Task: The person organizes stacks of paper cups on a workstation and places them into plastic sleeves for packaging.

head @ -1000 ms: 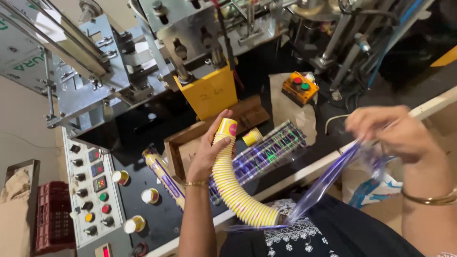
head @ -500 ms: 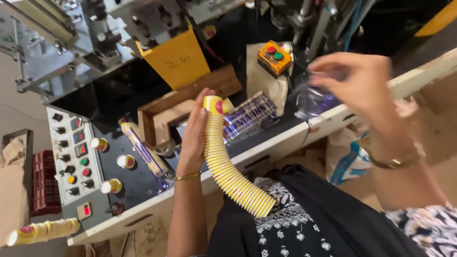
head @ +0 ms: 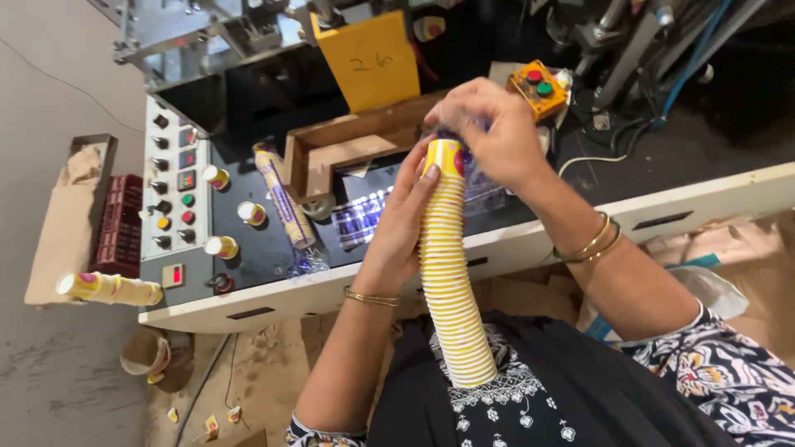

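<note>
Cups [head: 451,290], yellow-and-white paper ones nested into one long stack, lean from the person's lap up toward the bench [head: 704,199]. The stack's foot rests against the dark patterned top; its head reaches over the bench's white front edge. The left hand [head: 406,223] grasps the stack just below its head, fingers curled around the side. The right hand [head: 489,124] is closed over the very top of the stack, pinching a clear plastic wrap [head: 476,170] there; how far the wrap runs down the stack is hard to tell, since the hand covers it.

On the bench, left of the stack, a wrapped sleeve [head: 281,199] of cups lies on the dark surface, with three small single cups [head: 222,246] just beyond it beside a button panel [head: 170,194]. Another cup stack [head: 108,288] juts out past the bench's left end. Behind the stack's head sits a wooden tray [head: 348,145], and farther back a yellow card [head: 368,58] stands upright. An orange switch box [head: 538,87] sits just right of the right hand.
</note>
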